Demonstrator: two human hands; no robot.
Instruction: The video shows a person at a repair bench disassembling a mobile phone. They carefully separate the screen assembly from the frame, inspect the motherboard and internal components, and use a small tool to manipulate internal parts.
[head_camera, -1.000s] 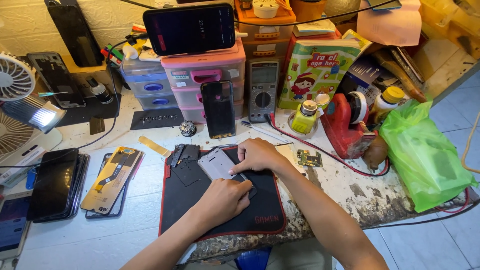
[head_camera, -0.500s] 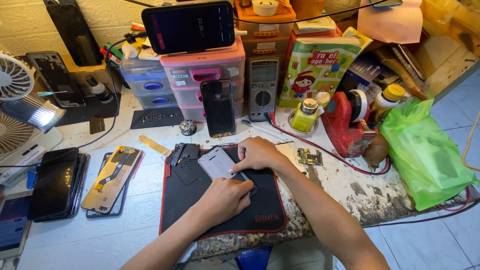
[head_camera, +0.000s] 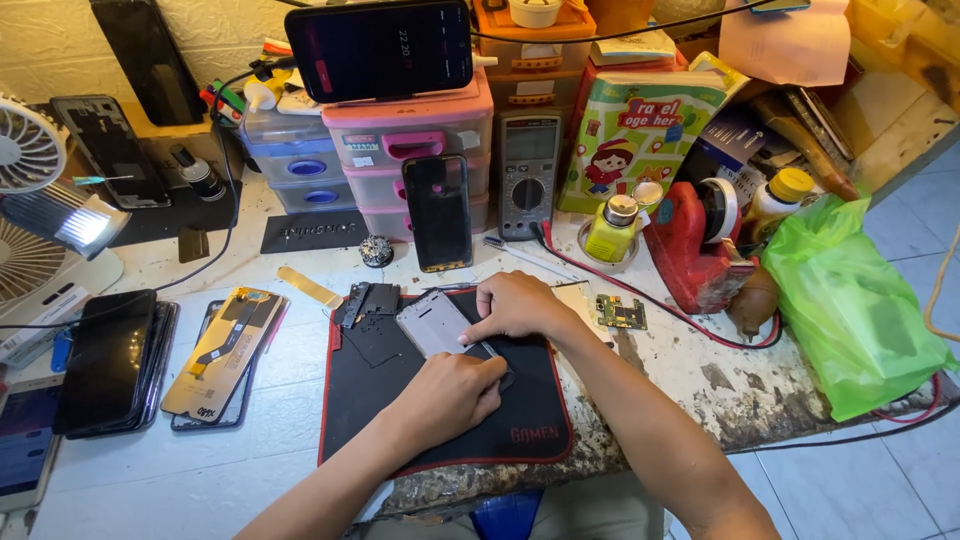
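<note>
Hands both low over the black work mat (head_camera: 440, 440) with a red edge, at the front of the table (head_camera: 700, 380). Right hand (head_camera: 520, 305) lies curled on the lower corner of a grey phone frame (head_camera: 432, 322), fingertips pressing it flat; frame sits tilted on the mat's upper middle. Left hand (head_camera: 450, 395) closed around a thin metal tool (head_camera: 490, 350), tip pointing up toward the frame's corner just under the right hand; whether tip touches the frame, cannot tell.

Dark phone parts (head_camera: 368, 300) lie on the mat's upper left, beside the frame. Small green circuit board (head_camera: 621, 313) rests on the table just right of the mat. Black phone (head_camera: 437, 212) leans upright against pink drawers (head_camera: 415, 160); grey multimeter (head_camera: 528, 175) stands beside it. Another phone (head_camera: 380, 47) with lit screen lies across the drawer tops. Red tape dispenser (head_camera: 695, 250) and green plastic bag (head_camera: 850, 310) to the right. Stack of dark screens (head_camera: 105, 360) and a display with yellow flex (head_camera: 225, 345) to the left. White fan (head_camera: 30, 150) at far left
</note>
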